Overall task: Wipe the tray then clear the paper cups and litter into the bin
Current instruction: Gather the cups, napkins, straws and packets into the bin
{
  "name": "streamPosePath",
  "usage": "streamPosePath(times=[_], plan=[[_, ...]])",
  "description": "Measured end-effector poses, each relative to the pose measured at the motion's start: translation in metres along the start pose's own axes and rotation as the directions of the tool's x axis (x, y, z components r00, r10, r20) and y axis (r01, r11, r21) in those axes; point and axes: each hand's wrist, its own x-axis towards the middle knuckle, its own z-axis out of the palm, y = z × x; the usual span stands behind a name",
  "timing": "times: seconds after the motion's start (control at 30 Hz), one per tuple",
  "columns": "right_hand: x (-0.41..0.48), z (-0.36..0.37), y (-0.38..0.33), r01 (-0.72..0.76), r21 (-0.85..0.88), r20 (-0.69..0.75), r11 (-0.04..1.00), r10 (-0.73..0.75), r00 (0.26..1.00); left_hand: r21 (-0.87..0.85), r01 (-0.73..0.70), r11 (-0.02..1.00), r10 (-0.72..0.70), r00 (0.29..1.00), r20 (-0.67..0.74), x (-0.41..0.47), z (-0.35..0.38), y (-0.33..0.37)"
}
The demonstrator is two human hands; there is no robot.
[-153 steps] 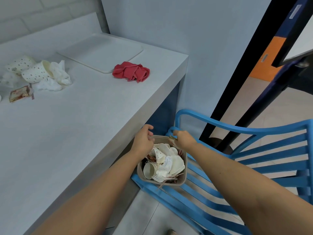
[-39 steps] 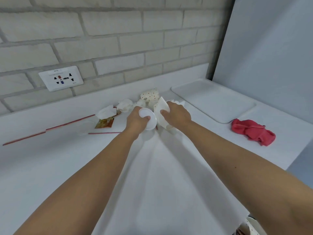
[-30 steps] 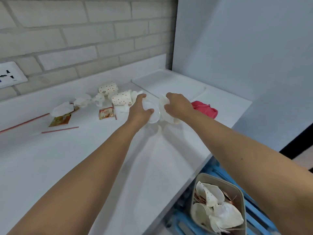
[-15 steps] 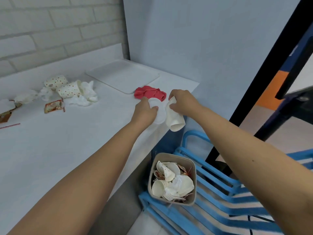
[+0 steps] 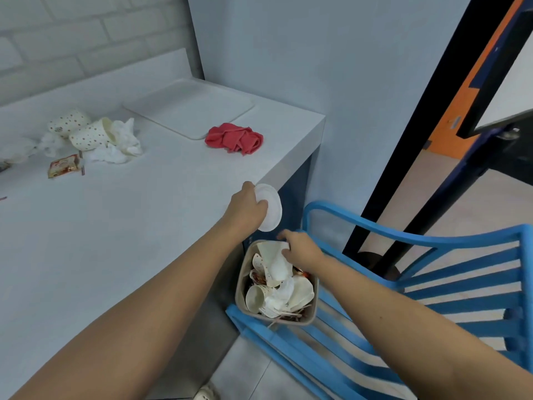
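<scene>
**Cup over a full bin, lid waiting, litter left on the bench**

At the far left of the bench (image 5: 115, 241) lie a printed wrapper (image 5: 64, 166), two dotted cups (image 5: 83, 131) on their sides and crumpled tissues (image 5: 121, 145), all well apart from the bin. Further right, the tray (image 5: 187, 108) sits bare in the back corner with the red cloth (image 5: 235, 138) bunched just beside its near edge.

At the bench's front edge the left hand (image 5: 245, 209) holds a round white lid (image 5: 271, 209), its grip pinching the lid's rim, not yet above the bin. Below it, the bin (image 5: 240, 284) stands on the seat of a blue chair (image 5: 432, 284), heaped to the rim with cups and paper. The right hand (image 5: 301, 249) is over the bin's far side, its grip curled round the top of a squashed white cup (image 5: 275, 264) that touches the heap.

The main risk appears to be overflow: with the heap this high, the released cup or the light lid could slide off and drop to the floor. Pressing the pile down could also tip the bin, since it probably sits unsteadily on slats. The remaining litter may not fit.
</scene>
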Motion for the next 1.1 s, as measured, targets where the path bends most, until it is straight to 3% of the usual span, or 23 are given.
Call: streamPosePath(times=[0.13, 0.27, 0.43, 0.5, 0.57, 0.63, 0.7, 0.9, 1.03, 1.1], plan=[[-0.017, 0.044, 0.026, -0.043, -0.093, -0.012, 0.995, 0.042, 0.999, 0.051, -0.004, 0.999, 0.003, 1.000, 0.020, -0.005, 0.007, -0.008], [-0.027, 0.075, 0.049, -0.083, -0.207, 0.086, 0.975, 0.102, 0.991, 0.092, -0.022, 0.996, 0.019, 0.999, 0.035, -0.011, 0.009, -0.012], [-0.022, 0.051, 0.034, -0.121, -0.351, 0.109, 0.928, 0.169, 0.980, 0.161, -0.035, 0.986, 0.023, 0.997, 0.075, -0.013, 0.012, -0.018], [-0.009, 0.030, 0.024, -0.113, -0.213, 0.019, 0.971, 0.119, 0.993, 0.178, -0.027, 0.984, 0.008, 0.995, 0.103, -0.013, 0.015, -0.022], [-0.002, 0.001, 0.012, -0.058, 0.162, -0.060, 0.985, 0.069, 0.996, 0.141, -0.007, 0.990, -0.010, 0.992, 0.125, -0.011, 0.020, -0.026], [-0.006, -0.024, -0.004, -0.046, 0.565, 0.054, 0.824, 0.019, 0.998, 0.072, 0.022, 0.997, -0.031, 0.990, 0.137, -0.008, 0.026, -0.030], [-0.009, -0.041, -0.016, -0.055, 0.700, 0.149, 0.712, -0.070, 0.986, 0.001, 0.056, 0.998, -0.056, 0.988, 0.141, -0.006, 0.029, -0.030], [-0.008, -0.045, -0.010, 0.016, 0.617, 0.049, 0.787, -0.059, 0.997, -0.098, 0.088, 0.991, -0.072, 0.984, 0.161, -0.005, 0.041, -0.036], [0.000, -0.044, 0.003, 0.019, 0.275, -0.202, 0.961, 0.038, 0.979, -0.131, 0.085, 0.988, -0.072, 0.992, 0.100, -0.005, 0.040, -0.041], [0.002, -0.038, 0.010, -0.031, 0.139, -0.238, 0.990, 0.064, 0.969, -0.138, 0.056, 0.989, -0.045, 0.996, 0.083, -0.006, 0.037, -0.040]])
